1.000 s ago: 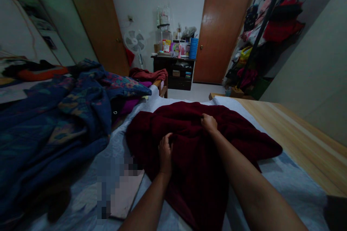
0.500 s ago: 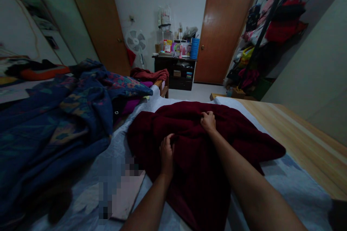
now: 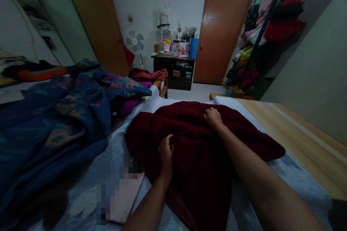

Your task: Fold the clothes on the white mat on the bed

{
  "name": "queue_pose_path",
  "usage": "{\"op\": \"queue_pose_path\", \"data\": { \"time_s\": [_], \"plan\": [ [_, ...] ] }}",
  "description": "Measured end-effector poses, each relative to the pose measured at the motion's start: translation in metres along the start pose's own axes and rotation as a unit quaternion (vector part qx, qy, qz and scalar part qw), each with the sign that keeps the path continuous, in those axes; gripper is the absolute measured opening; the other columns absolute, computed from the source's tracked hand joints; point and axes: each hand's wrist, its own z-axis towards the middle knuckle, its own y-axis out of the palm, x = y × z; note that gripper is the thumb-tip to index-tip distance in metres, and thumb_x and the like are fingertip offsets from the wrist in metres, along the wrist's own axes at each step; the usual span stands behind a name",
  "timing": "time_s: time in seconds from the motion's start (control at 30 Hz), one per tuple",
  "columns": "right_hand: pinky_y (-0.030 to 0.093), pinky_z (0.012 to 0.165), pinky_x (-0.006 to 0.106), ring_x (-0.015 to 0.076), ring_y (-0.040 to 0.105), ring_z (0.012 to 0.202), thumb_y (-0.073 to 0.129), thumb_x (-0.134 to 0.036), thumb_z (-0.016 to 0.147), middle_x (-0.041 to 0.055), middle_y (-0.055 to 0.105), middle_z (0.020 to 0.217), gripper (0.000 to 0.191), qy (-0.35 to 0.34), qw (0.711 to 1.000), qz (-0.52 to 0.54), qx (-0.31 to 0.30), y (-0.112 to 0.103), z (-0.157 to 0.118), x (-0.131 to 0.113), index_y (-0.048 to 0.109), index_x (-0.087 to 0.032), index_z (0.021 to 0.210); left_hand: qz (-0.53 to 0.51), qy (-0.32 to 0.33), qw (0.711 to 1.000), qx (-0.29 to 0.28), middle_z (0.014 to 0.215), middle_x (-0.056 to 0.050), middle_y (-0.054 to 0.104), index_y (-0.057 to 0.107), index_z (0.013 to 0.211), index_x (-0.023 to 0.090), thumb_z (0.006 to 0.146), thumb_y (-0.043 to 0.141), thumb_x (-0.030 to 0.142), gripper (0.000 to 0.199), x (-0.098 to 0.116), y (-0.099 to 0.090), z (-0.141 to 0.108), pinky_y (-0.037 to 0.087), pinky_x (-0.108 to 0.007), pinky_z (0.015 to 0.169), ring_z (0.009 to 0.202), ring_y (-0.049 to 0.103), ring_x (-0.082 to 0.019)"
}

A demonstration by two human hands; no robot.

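Note:
A dark red garment [image 3: 195, 158] lies spread and wrinkled on a bed with a pale blue-white sheet [image 3: 287, 195]. My left hand [image 3: 166, 151] rests on its left-middle part, fingers apart, with the thumb side up and no fabric visibly gripped. Farther up and to the right, my right hand [image 3: 213, 117] is on the upper part of the garment, its fingers curled down against the cloth. Whether fabric is pinched under those fingertips cannot be made out.
Blue floral clothing [image 3: 67, 115] is heaped at the left. A pale flat item [image 3: 126, 198], partly pixelated, lies near my left forearm. Along the bed's right side runs a wooden board [image 3: 298, 137]. Beyond stand a dark cabinet [image 3: 172, 74] and a fan [image 3: 135, 41].
My right hand has shifted slightly to the right and up across the garment. My left hand has barely moved. The view has turned a little.

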Motion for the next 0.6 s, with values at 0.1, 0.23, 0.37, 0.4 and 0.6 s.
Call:
{"op": "queue_pose_path", "data": {
  "time_s": [0.1,0.23,0.37,0.4,0.6],
  "plan": [
    [0.026,0.105,0.045,0.0327,0.039,0.127,0.046,-0.035,0.092,0.0162,0.052,0.131,0.034,0.029,0.994,-0.067,0.075,-0.004,-0.002,0.015,0.063,-0.018,0.115,0.000,-0.001,1.000,-0.003,0.119,-0.009,0.063,0.056,0.120,0.021,0.086,0.044,0.028,0.037,0.002,-0.001,0.000,0.040,-0.045,0.101,0.112,0.055,-0.026],
    [0.018,0.107,0.053,0.0359,0.039,0.128,0.051,-0.043,0.090,0.0191,0.051,0.133,0.044,0.119,0.988,-0.096,0.018,0.002,-0.002,0.037,0.058,-0.015,0.124,-0.003,-0.010,1.000,-0.002,0.119,-0.009,0.063,0.056,0.120,0.021,0.085,0.045,0.027,0.036,0.001,0.000,-0.001,0.039,-0.045,0.102,0.113,0.056,-0.026],
    [0.020,0.106,0.053,0.0329,0.044,0.125,0.050,-0.046,0.091,0.0192,0.052,0.132,0.049,0.145,0.985,-0.088,-0.045,0.008,-0.002,0.054,0.054,-0.015,0.128,-0.011,-0.016,1.000,-0.001,0.119,-0.008,0.063,0.057,0.119,0.022,0.085,0.047,0.025,0.035,-0.001,0.002,-0.001,0.041,-0.046,0.102,0.113,0.056,-0.025],
    [0.022,0.105,0.052,0.0327,0.044,0.124,0.048,-0.048,0.092,0.0193,0.052,0.131,0.049,0.146,0.985,-0.084,-0.044,0.009,-0.002,0.056,0.054,-0.015,0.128,-0.013,-0.017,1.000,0.000,0.119,-0.008,0.063,0.057,0.119,0.022,0.085,0.047,0.025,0.035,-0.001,0.002,-0.001,0.042,-0.045,0.101,0.113,0.056,-0.025],
    [0.033,0.097,0.046,0.0337,0.045,0.123,0.044,-0.054,0.092,0.0203,0.050,0.132,0.055,0.170,0.983,-0.070,-0.028,0.012,-0.001,0.062,0.051,-0.015,0.130,-0.015,-0.012,1.000,0.004,0.118,-0.008,0.064,0.058,0.119,0.022,0.085,0.047,0.027,0.035,-0.002,0.002,-0.001,0.043,-0.045,0.099,0.111,0.057,-0.025]
  ]
}}
